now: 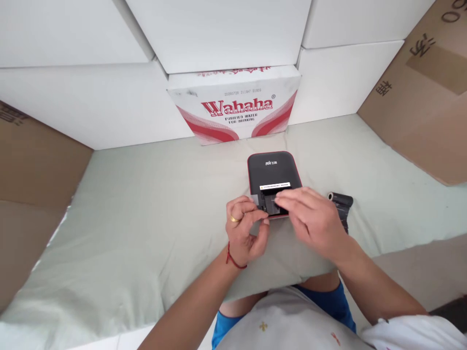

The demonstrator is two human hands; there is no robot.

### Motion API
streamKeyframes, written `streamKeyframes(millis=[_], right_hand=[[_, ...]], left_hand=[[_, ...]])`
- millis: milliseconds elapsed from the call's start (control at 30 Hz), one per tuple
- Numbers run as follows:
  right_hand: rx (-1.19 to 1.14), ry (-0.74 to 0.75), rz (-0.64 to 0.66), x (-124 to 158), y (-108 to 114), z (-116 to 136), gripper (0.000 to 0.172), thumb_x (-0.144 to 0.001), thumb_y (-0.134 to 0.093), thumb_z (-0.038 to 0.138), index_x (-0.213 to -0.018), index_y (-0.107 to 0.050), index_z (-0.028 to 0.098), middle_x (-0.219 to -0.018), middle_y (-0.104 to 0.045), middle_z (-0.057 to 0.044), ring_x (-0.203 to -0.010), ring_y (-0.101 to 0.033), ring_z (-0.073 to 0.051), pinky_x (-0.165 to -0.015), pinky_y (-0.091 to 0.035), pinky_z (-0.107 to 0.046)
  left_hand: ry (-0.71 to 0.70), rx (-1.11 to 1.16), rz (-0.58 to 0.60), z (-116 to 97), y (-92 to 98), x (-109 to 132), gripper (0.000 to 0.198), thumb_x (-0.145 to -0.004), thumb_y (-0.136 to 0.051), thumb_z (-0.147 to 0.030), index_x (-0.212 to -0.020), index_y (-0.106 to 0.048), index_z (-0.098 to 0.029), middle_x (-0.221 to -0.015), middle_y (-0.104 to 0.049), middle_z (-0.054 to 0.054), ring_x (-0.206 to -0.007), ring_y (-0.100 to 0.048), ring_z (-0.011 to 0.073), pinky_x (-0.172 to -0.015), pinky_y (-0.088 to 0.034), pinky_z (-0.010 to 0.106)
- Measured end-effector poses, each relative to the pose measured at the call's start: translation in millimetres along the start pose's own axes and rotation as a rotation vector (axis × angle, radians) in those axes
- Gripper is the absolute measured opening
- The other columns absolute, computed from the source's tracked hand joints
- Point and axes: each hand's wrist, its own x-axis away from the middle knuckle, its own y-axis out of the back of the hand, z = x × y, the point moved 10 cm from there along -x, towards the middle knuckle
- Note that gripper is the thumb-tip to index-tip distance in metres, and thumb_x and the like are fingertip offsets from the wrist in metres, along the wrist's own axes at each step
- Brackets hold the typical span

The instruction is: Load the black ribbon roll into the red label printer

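A flat black device [275,175] with rounded corners and a red rim lies on the cloth, its recessed compartment open at the near end. My left hand [247,226], wearing a ring and a red cord bracelet, pinches thumb and forefinger together at the compartment's near left corner; what is between them is hidden. A small translucent grey piece [255,199] shows beside its fingers. My right hand [315,218] reaches over the compartment from the right, fingertips pressed together at a dark part inside. Whatever they grip cannot be made out. Right of the device lies a roll of shiny black film [342,199], partly unrolled.
Pale green cloth [134,209] covers the surface. A Wahaha water carton [244,104] stands behind the device, against white boxes [346,82]. Brown cardboard boxes stand at the left [40,180] and right [419,116]. The cloth's front edge is close to my lap.
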Motion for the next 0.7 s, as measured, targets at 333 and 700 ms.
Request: streamKeyframes(millis=[333, 700], right_hand=[[0.032, 0.037, 0.077, 27, -13, 31, 0.049, -0.103, -0.056, 0.002, -0.145, -0.074, 0.018, -0.137, -0.083, -0.01, -0.119, -0.076, -0.028, -0.105, -0.07, -0.048], [-0.016, 0.034, 0.097, 27, -18, 32, 0.064, -0.103, -0.056, 0.003, -0.164, -0.059, 0.023, -0.145, -0.08, -0.008, -0.12, -0.077, -0.027, -0.104, -0.069, -0.048]], left_hand=[[0.675, 0.546, -0.02, 112, -25.4, 15, 0.053, -0.085, -0.078, -0.036, -0.135, -0.064, -0.035, -0.148, -0.062, 0.005, -0.137, -0.062, 0.0254, -0.111, -0.054, 0.04], [0.543, 0.557, 0.19, 122, -51.3, 15, 0.093, -0.093, -0.075, -0.071, -0.169, -0.027, -0.047, -0.184, -0.034, 0.008, -0.174, -0.032, 0.0282, -0.136, -0.041, 0.05]])
